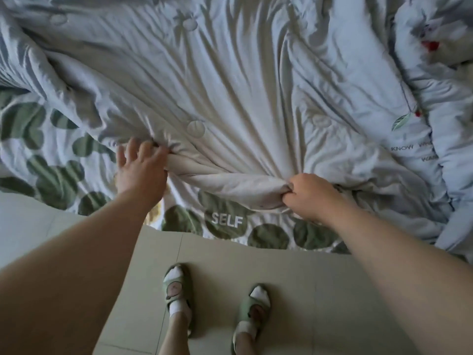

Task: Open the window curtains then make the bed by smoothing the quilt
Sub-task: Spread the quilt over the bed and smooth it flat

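A pale blue-white quilt (pixel 230 80) lies crumpled over the bed, with deep creases fanning out from its near edge. That edge is rolled into a thick fold between my hands. My left hand (pixel 139 166) grips the left end of the fold, fingers curled into the cloth. My right hand (pixel 308 196) is a tight fist on the right end. No curtains or window are in view.
Under the quilt a white bed sheet (pixel 58 175) with green round patches and the word SELF hangs over the bed's near edge. A bunched part of the quilt (pixel 432 139) with leaf and cherry prints lies at the right. My feet in green sandals (pixel 179 290) stand on the tiled floor (pixel 320 290).
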{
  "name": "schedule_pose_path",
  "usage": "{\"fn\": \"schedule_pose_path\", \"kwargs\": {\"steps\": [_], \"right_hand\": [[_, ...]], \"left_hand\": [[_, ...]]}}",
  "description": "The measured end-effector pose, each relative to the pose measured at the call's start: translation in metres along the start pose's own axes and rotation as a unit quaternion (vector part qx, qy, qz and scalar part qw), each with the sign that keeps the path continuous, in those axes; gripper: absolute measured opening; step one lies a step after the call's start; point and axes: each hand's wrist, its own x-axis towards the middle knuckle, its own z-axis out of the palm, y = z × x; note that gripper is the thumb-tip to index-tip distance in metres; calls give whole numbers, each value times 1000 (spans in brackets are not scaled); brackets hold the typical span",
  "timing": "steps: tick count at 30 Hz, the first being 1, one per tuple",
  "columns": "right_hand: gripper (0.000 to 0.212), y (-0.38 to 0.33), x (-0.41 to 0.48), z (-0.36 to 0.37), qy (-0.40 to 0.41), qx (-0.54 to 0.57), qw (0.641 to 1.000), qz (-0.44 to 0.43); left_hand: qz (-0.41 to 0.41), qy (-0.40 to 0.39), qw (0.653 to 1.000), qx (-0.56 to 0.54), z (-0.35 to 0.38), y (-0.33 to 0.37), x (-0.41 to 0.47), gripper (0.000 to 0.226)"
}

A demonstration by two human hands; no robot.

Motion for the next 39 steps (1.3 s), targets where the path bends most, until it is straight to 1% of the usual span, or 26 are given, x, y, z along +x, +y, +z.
{"fn": "schedule_pose_path", "kwargs": {"steps": [2,4,5,7,9,12,14,16,18,19,20,21,23,25,27,28,29,30,31,32,33,35,36,37,38,39], "right_hand": [[21,5,-7,0,-43,3,998,35],[13,3,-9,7,-86,-36,994,63],[18,0,-11,12,-114,-64,989,69],[37,-16,-13,21,-152,-104,980,71],[55,-38,-15,28,-141,-94,984,53],[74,-90,-7,41,-60,-73,994,-46],[83,-130,4,54,-19,-66,992,-110],[93,-173,21,70,0,-72,986,-150],[101,-213,37,84,30,-82,980,-178],[105,-233,44,89,44,-79,978,-189],[108,-246,49,93,56,-74,976,-197],[111,-267,57,99,66,-71,975,-201],[111,-297,68,106,78,-71,977,-185],[101,-318,79,111,87,-81,983,-136],[74,-329,86,111,90,-70,989,-94],[56,-333,89,109,91,-39,991,-86],[40,-339,93,105,83,6,994,-74],[30,-340,96,97,62,72,994,-55],[25,-343,99,89,27,137,990,-33],[25,-344,99,80,-10,187,982,-14],[25,-346,100,72,-45,208,977,1],[27,-349,98,66,-111,182,977,24],[28,-353,99,68,-130,148,980,30],[29,-357,100,73,-133,117,983,36],[29,-363,102,79,-108,101,988,33],[28,-370,104,84,-62,100,993,22]], "left_hand": [[-24,-50,997,-51,-18,10,9,33],[-45,-106,992,-55,-25,11,-4,28],[-45,-136,989,-45,-23,9,-18,30],[-34,-177,983,-39,-20,-3,-44,34],[-24,-204,978,-46,-14,-13,-55,35],[-4,-223,971,-90,-12,-23,-45,32],[6,-176,967,-183,-16,-32,-36,30],[-2,-65,963,-261,-18,-54,-29,37],[-53,65,959,-270,-17,-87,-20,43],[-90,110,956,-258,-16,-107,-15,44],[-133,129,950,-252,-16,-122,-8,46],[-180,120,942,-258,-15,-146,0,52],[-258,36,916,-305,-16,-179,16,68],[-294,-47,873,-387,-17,-197,35,75],[-284,-66,831,-474,-14,-204,58,69],[-284,-70,805,-517,-18,-205,67,69],[-287,-79,774,-558,-20,-208,73,75],[-296,-88,747,-588,-24,-207,77,84],[-306,-97,721,-614,-22,-211,80,90],[-317,-104,695,-637,-21,-214,78,90],[-329,-114,660,-666,-19,-219,78,88],[-355,-122,569,-732,-14,-232,80,82],[-365,-118,536,-752,-14,-239,83,77],[-366,-106,520,-764,-12,-244,86,68],[-368,-81,535,-757,-13,-248,90,58],[-377,-50,571,-728,-13,-250,91,55]]}}
